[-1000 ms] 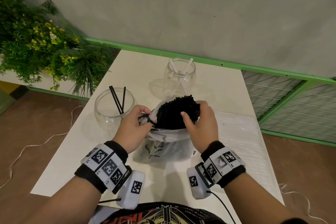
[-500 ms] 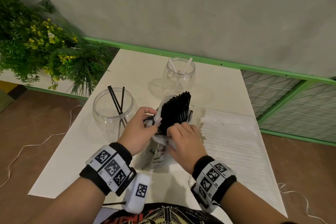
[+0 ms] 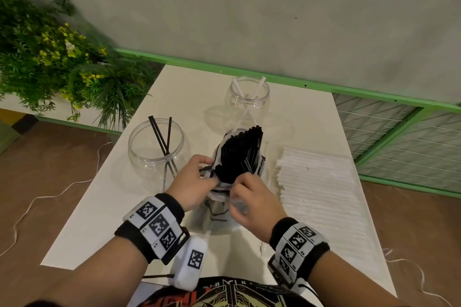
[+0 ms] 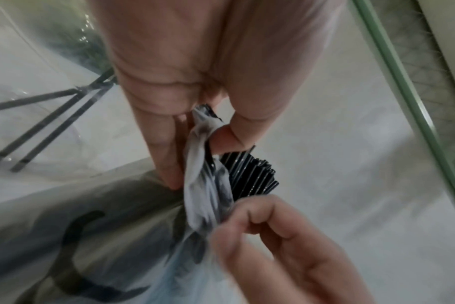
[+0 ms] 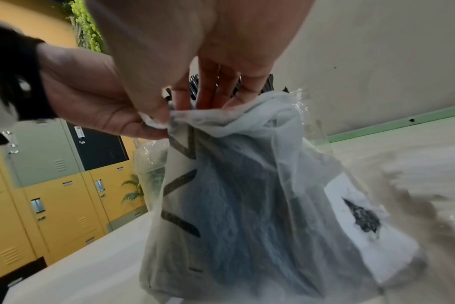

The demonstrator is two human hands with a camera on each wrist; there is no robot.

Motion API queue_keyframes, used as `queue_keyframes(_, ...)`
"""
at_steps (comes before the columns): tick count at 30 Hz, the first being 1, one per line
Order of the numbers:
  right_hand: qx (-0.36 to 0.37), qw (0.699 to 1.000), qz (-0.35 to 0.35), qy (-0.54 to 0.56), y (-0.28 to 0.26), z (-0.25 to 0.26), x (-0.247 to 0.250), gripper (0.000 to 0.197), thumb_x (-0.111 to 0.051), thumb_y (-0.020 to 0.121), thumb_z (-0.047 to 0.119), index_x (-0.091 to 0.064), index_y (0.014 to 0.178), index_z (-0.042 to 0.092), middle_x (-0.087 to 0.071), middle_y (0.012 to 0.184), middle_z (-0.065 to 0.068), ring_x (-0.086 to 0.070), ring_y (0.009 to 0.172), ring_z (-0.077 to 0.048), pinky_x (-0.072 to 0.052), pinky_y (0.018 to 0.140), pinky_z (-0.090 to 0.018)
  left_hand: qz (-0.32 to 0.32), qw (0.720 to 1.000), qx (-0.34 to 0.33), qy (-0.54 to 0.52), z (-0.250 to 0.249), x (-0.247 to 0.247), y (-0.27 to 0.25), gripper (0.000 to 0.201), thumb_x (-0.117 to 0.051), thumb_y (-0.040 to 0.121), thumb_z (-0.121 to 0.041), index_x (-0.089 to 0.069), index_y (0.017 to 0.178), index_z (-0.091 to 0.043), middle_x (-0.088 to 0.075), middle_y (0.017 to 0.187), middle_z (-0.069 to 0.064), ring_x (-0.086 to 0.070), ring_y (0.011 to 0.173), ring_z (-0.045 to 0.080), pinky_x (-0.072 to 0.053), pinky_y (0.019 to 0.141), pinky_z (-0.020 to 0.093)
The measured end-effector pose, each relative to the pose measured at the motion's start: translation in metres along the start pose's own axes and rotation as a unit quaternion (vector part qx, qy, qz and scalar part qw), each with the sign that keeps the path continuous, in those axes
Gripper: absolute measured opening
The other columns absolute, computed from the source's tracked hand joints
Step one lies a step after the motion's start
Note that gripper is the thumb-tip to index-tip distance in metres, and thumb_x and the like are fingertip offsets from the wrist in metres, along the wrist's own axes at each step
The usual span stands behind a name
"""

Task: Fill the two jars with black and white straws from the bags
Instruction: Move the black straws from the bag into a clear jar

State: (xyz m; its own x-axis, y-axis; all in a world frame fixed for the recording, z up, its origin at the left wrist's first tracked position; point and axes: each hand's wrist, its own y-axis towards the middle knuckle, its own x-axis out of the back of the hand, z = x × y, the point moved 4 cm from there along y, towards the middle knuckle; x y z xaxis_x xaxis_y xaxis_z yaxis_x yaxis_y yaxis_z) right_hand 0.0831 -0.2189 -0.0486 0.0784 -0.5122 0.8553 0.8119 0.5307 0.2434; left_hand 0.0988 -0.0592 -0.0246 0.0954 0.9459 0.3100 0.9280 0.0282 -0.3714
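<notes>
1. Two hands meet at the mouth of a thin white plastic bag [image 3: 219,214] that stands upright near the middle of the white table [image 3: 104,207].
2. The left hand [image 3: 193,182] pinches the bunched rim of the bag between thumb and fingers; the left wrist view shows the film gathered under the thumb.
3. The right hand [image 3: 252,203] has its fingers curled at the rim on the near side, and the right wrist view shows the thumb pressing a fold of the film against the fingers.
4. A thick bundle of black straws [image 3: 240,154] sticks up out of the bag, leaning slightly away from the person.
5. The wide clear jar [image 3: 156,149], left of the bag, holds three black straws leaning against its wall.
6. The smaller clear jar [image 3: 249,97], beyond the bag, holds two white straws [image 3: 252,99] that cross each other.
7. A flat pack of white straws [image 3: 319,194] lies on the table just right of the bag.
8. A leafy plant with yellow flowers [image 3: 50,57] stands off the left side of the table, and a white cable [image 3: 50,194] trails over the brown floor.
</notes>
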Motion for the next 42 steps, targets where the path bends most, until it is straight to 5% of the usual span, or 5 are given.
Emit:
queue_keyframes(10,-0.186,0.970,-0.055,0.144,0.003,-0.003,0.011,0.051,-0.072,0.082,0.033,-0.047,0.123,0.018,-0.038,0.114,0.011,-0.053,0.082,-0.002,-0.043,0.073,-0.006,0.049,0.998,-0.024,-0.018,0.001,-0.003,0.005,0.019,-0.067,0.073,-0.018,-0.064,0.092,-0.016,-0.070,0.090,0.011,-0.067,0.092,0.032,-0.050,0.091,0.054)
queue_keyframes(18,-0.223,0.969,-0.018,0.104,0.006,-0.003,0.009,0.059,-0.074,0.077,0.037,-0.044,0.125,0.019,-0.046,0.115,0.006,-0.046,0.087,-0.006,-0.033,0.065,-0.002,0.093,0.992,0.001,-0.088,0.002,-0.014,0.000,0.018,-0.050,0.093,0.003,-0.055,0.105,-0.010,-0.066,0.088,0.009,-0.068,0.071,0.015,-0.055,0.059,0.024)
queue_keyframes(22,-0.223,0.971,0.004,0.088,0.005,-0.003,0.008,0.063,-0.073,0.078,0.038,-0.040,0.127,0.016,-0.049,0.117,0.001,-0.052,0.095,-0.014,-0.035,0.069,-0.012,0.107,0.989,-0.004,-0.104,0.002,-0.019,-0.003,0.021,-0.050,0.093,0.003,-0.055,0.108,-0.011,-0.068,0.099,0.013,-0.068,0.087,0.021,-0.058,0.076,0.031)
queue_keyframes(32,-0.219,0.962,0.014,0.160,0.005,-0.013,0.003,0.020,-0.069,0.079,0.018,-0.064,0.097,0.011,-0.046,0.089,0.003,-0.047,0.073,-0.005,-0.035,0.068,-0.014,0.080,0.993,-0.056,-0.061,-0.003,-0.016,0.000,0.018,-0.059,0.082,0.006,-0.066,0.095,-0.005,-0.065,0.079,0.004,-0.062,0.071,0.011,-0.046,0.057,0.013)
queue_keyframes(42,-0.227,0.899,0.018,0.375,0.009,-0.010,0.024,0.005,-0.073,0.083,0.014,-0.070,0.084,0.011,-0.063,0.087,-0.004,-0.061,0.081,-0.010,-0.049,0.074,-0.022,0.084,0.984,-0.061,-0.147,-0.001,-0.020,-0.002,0.042,-0.054,0.081,0.015,-0.069,0.106,-0.016,-0.072,0.093,0.004,-0.068,0.090,0.016,-0.055,0.077,0.027)
